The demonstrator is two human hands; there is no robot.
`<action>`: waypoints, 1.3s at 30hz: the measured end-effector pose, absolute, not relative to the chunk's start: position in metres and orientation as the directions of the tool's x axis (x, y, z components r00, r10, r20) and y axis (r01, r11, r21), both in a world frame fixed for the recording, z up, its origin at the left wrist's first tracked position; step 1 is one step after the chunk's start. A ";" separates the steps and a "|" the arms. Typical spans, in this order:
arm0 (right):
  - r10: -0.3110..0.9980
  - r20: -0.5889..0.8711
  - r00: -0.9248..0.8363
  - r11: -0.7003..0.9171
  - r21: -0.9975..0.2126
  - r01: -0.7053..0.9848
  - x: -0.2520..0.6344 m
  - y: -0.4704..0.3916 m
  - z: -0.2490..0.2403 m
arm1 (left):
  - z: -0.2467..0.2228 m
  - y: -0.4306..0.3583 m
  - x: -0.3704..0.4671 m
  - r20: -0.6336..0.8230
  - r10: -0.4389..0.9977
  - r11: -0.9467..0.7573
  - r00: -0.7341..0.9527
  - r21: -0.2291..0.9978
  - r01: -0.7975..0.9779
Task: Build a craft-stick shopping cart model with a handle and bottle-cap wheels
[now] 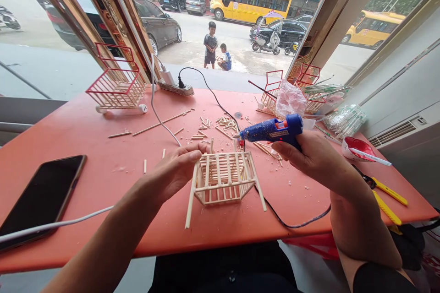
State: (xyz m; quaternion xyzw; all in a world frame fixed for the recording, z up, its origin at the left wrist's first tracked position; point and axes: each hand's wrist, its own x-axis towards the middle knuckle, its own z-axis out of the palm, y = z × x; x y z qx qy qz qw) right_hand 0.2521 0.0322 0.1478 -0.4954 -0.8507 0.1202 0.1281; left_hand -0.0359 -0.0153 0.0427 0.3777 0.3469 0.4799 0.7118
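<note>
My left hand grips the upper left corner of a small basket frame made of pale wooden sticks. Longer sticks jut out at both of its sides. In my right hand is a blue hot glue gun, its nozzle pointing left just above the far edge of the frame. My right fingers wrap its handle and are partly hidden behind it. Cut stick pieces lie in a loose pile beyond the frame on the orange table.
A miniature red-edged stick cart stands at the back left, with similar carts at the back right. A phone lies left. Yellow-handled pliers and a red cup sit right. A power strip and cables cross the table.
</note>
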 end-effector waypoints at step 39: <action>0.877 0.097 -0.471 0.478 -0.281 0.832 0.254 0.031 0.152 | 0.046 -0.017 -0.035 -0.107 0.952 0.228 0.287 0.872 -0.432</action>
